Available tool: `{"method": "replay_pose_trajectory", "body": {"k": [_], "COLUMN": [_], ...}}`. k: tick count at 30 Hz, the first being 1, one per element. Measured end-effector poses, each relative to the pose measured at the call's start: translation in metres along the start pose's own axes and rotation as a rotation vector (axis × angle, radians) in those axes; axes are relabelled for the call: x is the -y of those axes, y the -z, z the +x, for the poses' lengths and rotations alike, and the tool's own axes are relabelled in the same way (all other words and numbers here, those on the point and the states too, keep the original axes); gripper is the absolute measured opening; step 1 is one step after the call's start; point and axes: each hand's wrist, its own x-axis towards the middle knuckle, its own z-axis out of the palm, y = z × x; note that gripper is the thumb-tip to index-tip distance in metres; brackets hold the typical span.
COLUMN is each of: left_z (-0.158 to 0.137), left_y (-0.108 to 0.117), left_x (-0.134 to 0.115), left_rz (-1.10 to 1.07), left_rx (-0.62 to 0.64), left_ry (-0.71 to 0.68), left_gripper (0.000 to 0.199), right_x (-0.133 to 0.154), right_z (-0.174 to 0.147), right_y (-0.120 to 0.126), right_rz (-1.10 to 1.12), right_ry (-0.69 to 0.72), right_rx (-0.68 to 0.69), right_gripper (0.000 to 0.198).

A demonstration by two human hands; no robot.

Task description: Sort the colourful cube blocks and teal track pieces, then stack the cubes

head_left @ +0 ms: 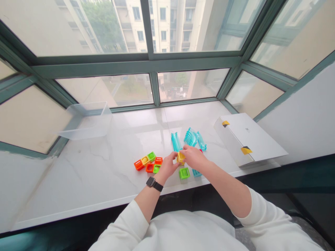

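My left hand (169,164) and my right hand (194,157) meet over the white sill, both closed on a yellow block (180,158). Just below them sits a green block (184,173) with a square frame. Beside it a blue block (196,173) is partly covered by my right forearm. Left of my hands lie several orange, yellow and green blocks, among them a green block (151,156) and an orange block (138,165). Beyond my hands are translucent teal track pieces: a straight one (176,141) and a curved one (191,137). A bit of red shows behind my right hand.
A clear plastic bin (89,130) stands at the back left of the marble-patterned sill (104,177). At the right a white box (250,137) with yellow-and-black tape leans near the wall. Green-framed windows enclose the sill, and its front edge runs close to my body.
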Motion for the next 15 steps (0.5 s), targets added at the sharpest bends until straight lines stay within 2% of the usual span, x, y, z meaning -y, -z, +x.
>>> {"method": "replay_pose_trajectory", "body": {"k": [8, 15], "left_z": [-0.0009, -0.0020], "left_y": [-0.0014, 0.0015], "left_x": [0.0026, 0.0018], "left_rz": [-0.018, -0.072], "left_rx": [-0.014, 0.026], "left_ry": [0.014, -0.005], "left_gripper": [0.038, 0.040], "right_x": [0.0006, -0.0013], "right_z": [-0.0010, -0.0016], "right_y": [0.0001, -0.0006], "right_rz": [-0.002, 0.006], "right_ry": [0.001, 0.006], "right_rx": [0.008, 0.001], "right_gripper": [0.015, 0.017]}}
